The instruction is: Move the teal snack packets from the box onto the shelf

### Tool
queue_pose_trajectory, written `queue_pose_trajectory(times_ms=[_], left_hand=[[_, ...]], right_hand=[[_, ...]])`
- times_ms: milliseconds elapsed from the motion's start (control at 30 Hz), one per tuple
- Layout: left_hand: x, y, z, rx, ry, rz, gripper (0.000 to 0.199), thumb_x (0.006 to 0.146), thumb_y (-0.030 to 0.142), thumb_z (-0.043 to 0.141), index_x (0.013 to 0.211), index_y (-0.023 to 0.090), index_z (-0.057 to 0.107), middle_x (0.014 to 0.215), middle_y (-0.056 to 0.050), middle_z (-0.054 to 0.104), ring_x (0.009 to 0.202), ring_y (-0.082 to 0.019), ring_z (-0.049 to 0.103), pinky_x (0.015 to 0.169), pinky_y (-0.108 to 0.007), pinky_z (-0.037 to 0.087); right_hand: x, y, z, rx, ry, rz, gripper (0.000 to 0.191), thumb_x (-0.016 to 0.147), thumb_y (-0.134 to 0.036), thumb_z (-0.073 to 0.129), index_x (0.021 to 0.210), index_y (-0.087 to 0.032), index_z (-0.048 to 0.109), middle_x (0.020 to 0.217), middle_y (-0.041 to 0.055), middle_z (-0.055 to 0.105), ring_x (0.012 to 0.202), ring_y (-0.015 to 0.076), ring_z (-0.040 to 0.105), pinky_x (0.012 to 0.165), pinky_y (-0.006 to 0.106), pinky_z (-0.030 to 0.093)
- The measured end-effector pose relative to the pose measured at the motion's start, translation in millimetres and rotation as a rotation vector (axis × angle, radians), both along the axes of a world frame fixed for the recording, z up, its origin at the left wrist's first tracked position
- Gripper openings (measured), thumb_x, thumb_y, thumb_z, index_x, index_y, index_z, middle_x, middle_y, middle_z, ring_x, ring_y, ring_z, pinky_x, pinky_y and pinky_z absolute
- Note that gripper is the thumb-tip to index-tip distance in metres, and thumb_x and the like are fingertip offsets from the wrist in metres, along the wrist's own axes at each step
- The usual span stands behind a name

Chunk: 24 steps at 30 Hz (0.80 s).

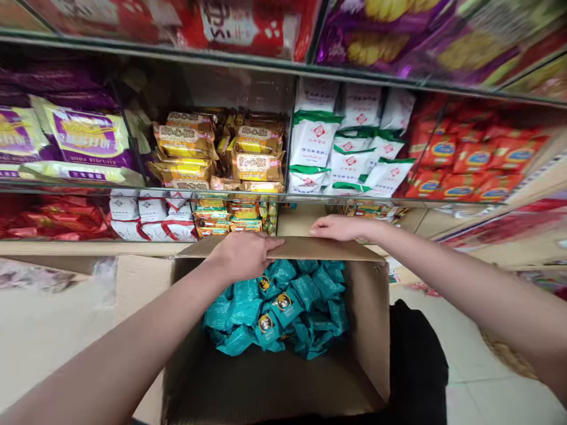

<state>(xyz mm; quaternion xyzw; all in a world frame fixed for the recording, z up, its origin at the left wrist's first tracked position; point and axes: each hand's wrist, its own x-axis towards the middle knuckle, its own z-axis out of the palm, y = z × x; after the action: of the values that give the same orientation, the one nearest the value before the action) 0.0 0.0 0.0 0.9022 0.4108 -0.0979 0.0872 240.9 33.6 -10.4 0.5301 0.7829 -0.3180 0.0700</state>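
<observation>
A cardboard box (370,330) stood open in front of the person, its mouth facing up, with teal packets (283,304) heaped inside it toward the shelving; several showed round yellow-and-black emblems, and a bare strip of the box's inside lay on the near side. The left hand (243,255) rested on the box's far flap (310,247), fingers close together and one stretched along the cardboard, though how firmly it gripped could not be told. The right hand (337,228) was just beyond that flap, at the lower shelf, with its fingers narrowly bent; whether they pinched anything could not be told. Left of it on that shelf were yellow-and-green packets (230,217), white packets with red edges (153,215) and red packets (57,218). The shelf above carried, from left to right, purple biscuit packs (88,133), brown-and-yellow packets (186,144), white bags with green edges (349,153) and red-orange packets (473,156). Larger red packages (248,26) and purple packages (376,35) lined the top, partly cut off. Black fabric (419,360) lay just right of the box, above a pale tiled floor (496,407).
</observation>
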Motion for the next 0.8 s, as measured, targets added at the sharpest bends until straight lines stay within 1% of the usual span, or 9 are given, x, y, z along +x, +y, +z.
queue_pose_trajectory(times_ms=[67,133,233,300,367,467,567,633,800], left_hand=[[1.6,0.1,1.1,-0.003,0.007,0.010,0.053,0.077,0.033,0.039,0.130,0.034,0.035,0.119,-0.002,0.056,0.098,-0.024,0.057,0.078,-0.035,0.044],[2.4,-0.7,1.7,0.002,-0.003,0.011,0.054,0.076,0.034,0.041,0.130,0.033,0.035,0.122,-0.001,0.054,0.102,-0.022,0.055,0.083,-0.033,0.042],[0.7,-2.5,1.8,0.027,-0.043,-0.007,0.054,0.076,0.041,0.042,0.129,0.031,0.037,0.125,0.000,0.052,0.109,-0.021,0.051,0.089,-0.031,0.039],[-2.1,-3.1,2.7,0.050,-0.069,-0.023,0.057,0.075,0.046,0.043,0.128,0.028,0.038,0.124,-0.002,0.052,0.110,-0.021,0.050,0.089,-0.032,0.040],[-5.3,-5.3,5.3,0.082,-0.110,-0.040,0.060,0.074,0.049,0.045,0.128,0.026,0.039,0.124,-0.004,0.052,0.110,-0.021,0.050,0.091,-0.032,0.039],[-9.0,-20.8,9.0,0.239,-0.309,-0.107,0.052,0.077,0.042,0.046,0.125,0.021,0.043,0.126,-0.007,0.050,0.117,-0.021,0.044,0.099,-0.035,0.033],[-9.1,-55.9,4.4,0.398,-0.608,-0.131,0.038,0.082,0.025,0.042,0.119,0.019,0.047,0.124,-0.008,0.051,0.120,-0.019,0.039,0.101,-0.037,0.031],[-5.6,-83.2,-4.3,0.379,-0.741,-0.124,0.039,0.081,0.019,0.043,0.120,0.022,0.046,0.125,-0.007,0.049,0.119,-0.019,0.040,0.100,-0.038,0.033],[18.3,-122.8,-26.0,0.086,-0.955,0.263,0.042,0.082,0.028,0.044,0.124,0.025,0.041,0.127,-0.007,0.046,0.117,-0.021,0.043,0.091,-0.037,0.042]], right_hand=[[6.3,-58.9,20.6,0.278,0.096,-0.095,0.025,0.086,-0.032,0.042,0.094,-0.016,0.060,0.095,0.0062,0.062,0.087,0.0188,0.057,0.075,0.030,0.043],[2.1,-112.4,24.2,0.547,0.199,-0.169,0.023,0.087,-0.030,0.041,0.096,-0.017,0.058,0.096,0.0073,0.061,0.092,0.0191,0.054,0.080,0.032,0.041],[-25.3,-164.7,-13.3,0.650,0.304,-0.117,0.019,0.085,-0.026,0.045,0.098,-0.018,0.057,0.095,0.0069,0.060,0.092,0.0190,0.052,0.082,0.033,0.042],[-46.0,-173.7,-53.4,0.589,0.254,-0.185,0.047,0.074,-0.031,0.062,0.116,-0.016,0.049,0.118,0.0114,0.050,0.107,0.0250,0.045,0.089,0.038,0.039],[-58.2,-167.8,-87.8,0.549,0.208,-0.308,0.061,0.065,-0.028,0.071,0.119,-0.014,0.046,0.122,0.0137,0.047,0.110,0.0287,0.042,0.090,0.042,0.038],[-56.3,-155.7,-112.5,0.543,0.267,-0.373,0.057,0.062,-0.022,0.072,0.114,-0.016,0.050,0.121,0.0113,0.049,0.110,0.0279,0.043,0.091,0.043,0.037],[-42.7,-157.0,-111.5,0.561,0.396,-0.384,0.039,0.071,-0.019,0.064,0.109,-0.016,0.054,0.113,0.0101,0.055,0.106,0.0239,0.048,0.090,0.039,0.039],[-35.6,-164.1,-103.3,0.584,0.477,-0.443,0.030,0.079,-0.020,0.054,0.108,-0.016,0.054,0.107,0.0100,0.059,0.102,0.0223,0.051,0.088,0.037,0.040],[-38.4,-185.9,-72.2,0.503,0.869,-0.622,0.026,0.081,-0.031,0.050,0.104,-0.020,0.055,0.099,0.0063,0.061,0.092,0.0195,0.056,0.082,0.033,0.044]])
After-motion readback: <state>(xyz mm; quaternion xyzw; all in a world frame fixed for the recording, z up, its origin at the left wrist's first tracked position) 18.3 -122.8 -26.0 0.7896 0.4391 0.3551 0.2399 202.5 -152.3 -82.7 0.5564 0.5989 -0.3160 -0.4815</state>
